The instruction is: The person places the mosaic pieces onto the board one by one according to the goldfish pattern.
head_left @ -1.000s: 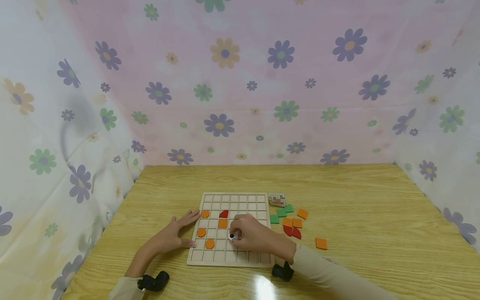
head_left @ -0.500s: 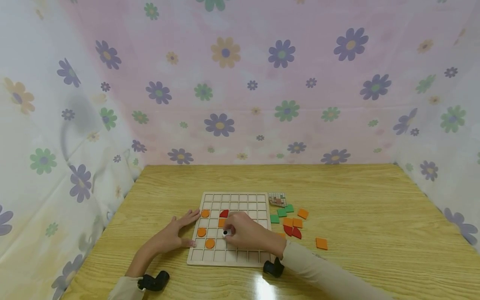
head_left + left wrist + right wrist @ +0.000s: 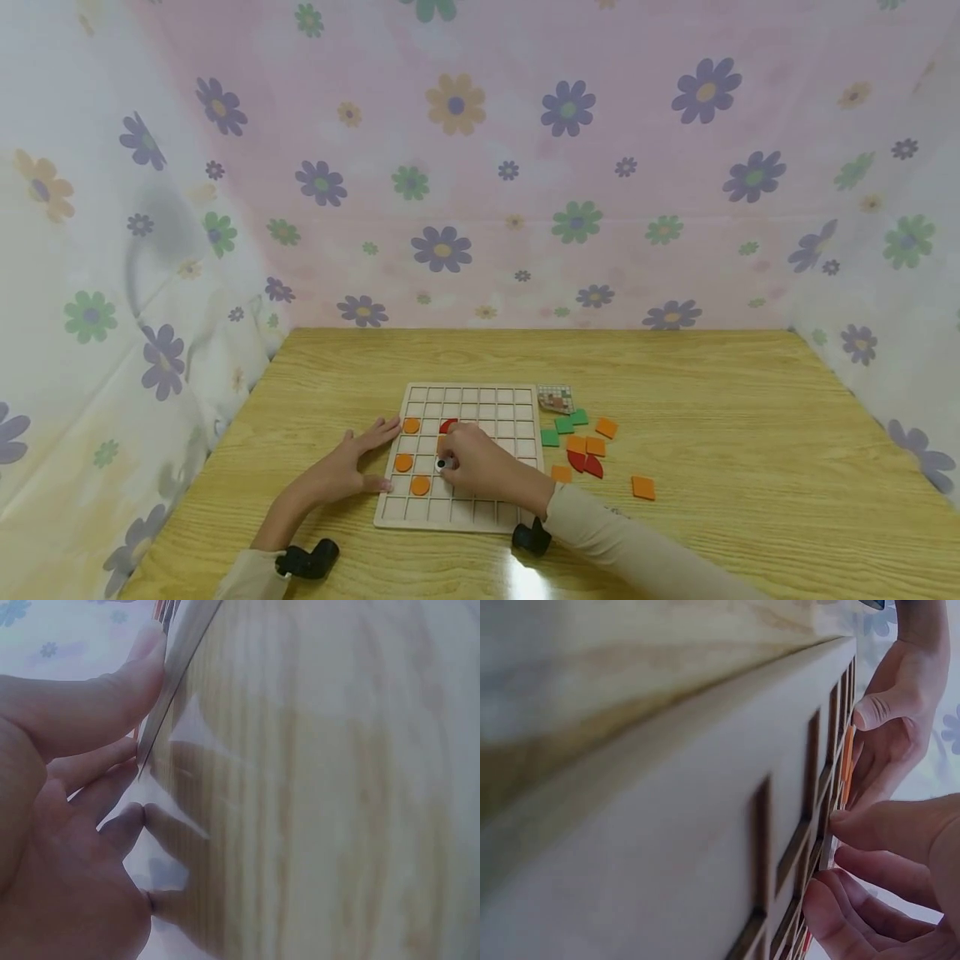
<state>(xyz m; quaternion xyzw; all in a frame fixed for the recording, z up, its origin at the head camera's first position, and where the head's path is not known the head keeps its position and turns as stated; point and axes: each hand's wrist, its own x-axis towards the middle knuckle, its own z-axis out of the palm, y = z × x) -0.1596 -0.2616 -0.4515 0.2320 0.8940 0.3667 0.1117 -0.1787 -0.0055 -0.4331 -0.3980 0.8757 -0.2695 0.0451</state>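
A wooden grid board (image 3: 487, 517) lies on the table. My right hand (image 3: 487, 467) is over its middle, pinching a small white piece with a black dot (image 3: 440, 465) between thumb and fingers. In the right wrist view the white piece (image 3: 828, 853) appears edge-on, close against the grid. Spread fingers of my left hand (image 3: 341, 473) rest at the board's left edge, thumb on its lower rim. On the board's left side sit three orange discs (image 3: 403, 462). A red quarter-circle (image 3: 448, 425) and an orange square (image 3: 441, 443) are partly covered by the right hand.
Right of the board lie loose pieces: green squares (image 3: 550, 437), orange squares (image 3: 596, 447), and red petal-like pieces (image 3: 594, 467). One orange square (image 3: 642, 487) lies farther right. A small pattern card (image 3: 556, 398) stands by the board's upper right corner. Flowered cloth hangs around the wooden table (image 3: 712, 417).
My right hand has moved left across the board with the white piece, now covering part of the orange square. An orange square near the board's right edge is uncovered. The left hand stays put.
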